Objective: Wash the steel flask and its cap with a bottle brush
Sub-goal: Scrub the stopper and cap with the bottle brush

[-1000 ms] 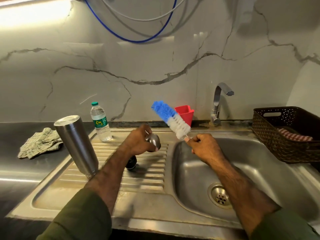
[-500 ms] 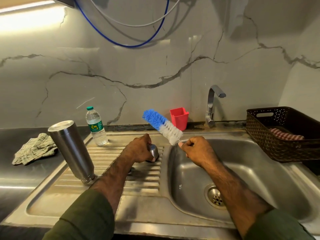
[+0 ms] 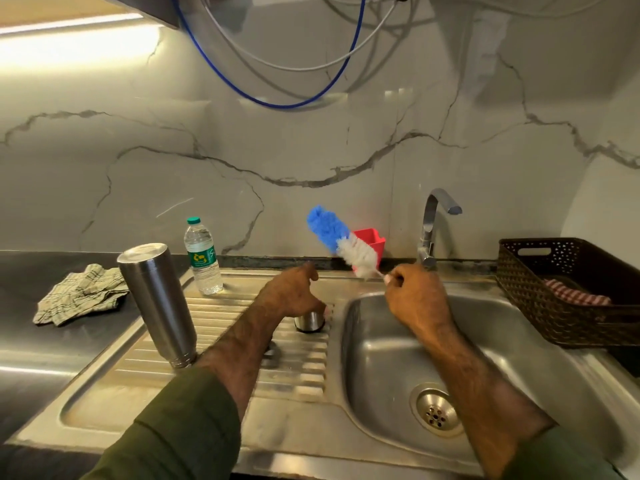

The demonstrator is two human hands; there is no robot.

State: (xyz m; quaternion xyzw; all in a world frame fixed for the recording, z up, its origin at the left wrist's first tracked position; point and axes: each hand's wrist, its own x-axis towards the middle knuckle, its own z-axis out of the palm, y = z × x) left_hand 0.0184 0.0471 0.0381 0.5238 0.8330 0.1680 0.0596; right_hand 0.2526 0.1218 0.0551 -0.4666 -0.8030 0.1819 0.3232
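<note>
The steel flask (image 3: 157, 303) stands tilted on the ribbed drainboard (image 3: 221, 341) at the left. Its small steel cap (image 3: 309, 322) sits on the drainboard by the basin's left rim. My left hand (image 3: 294, 294) is on top of the cap, fingers curled over it and thumb lifted clear. My right hand (image 3: 415, 296) grips the thin handle of the bottle brush (image 3: 341, 244) above the basin's far left corner. The blue and white bristles point up and left. Brush and cap are apart.
The sink basin (image 3: 519, 358) with its drain (image 3: 437, 410) lies at the right, the tap (image 3: 431, 230) behind it. A red cup (image 3: 372, 242), a water bottle (image 3: 202, 258), a checked cloth (image 3: 81, 294) and a brown basket (image 3: 568, 292) surround them. A small dark object (image 3: 272, 353) lies beside my left forearm.
My left hand has lowered the cap from the air onto the drainboard, and its thumb has lifted off. The brush has stayed raised in my right hand.
</note>
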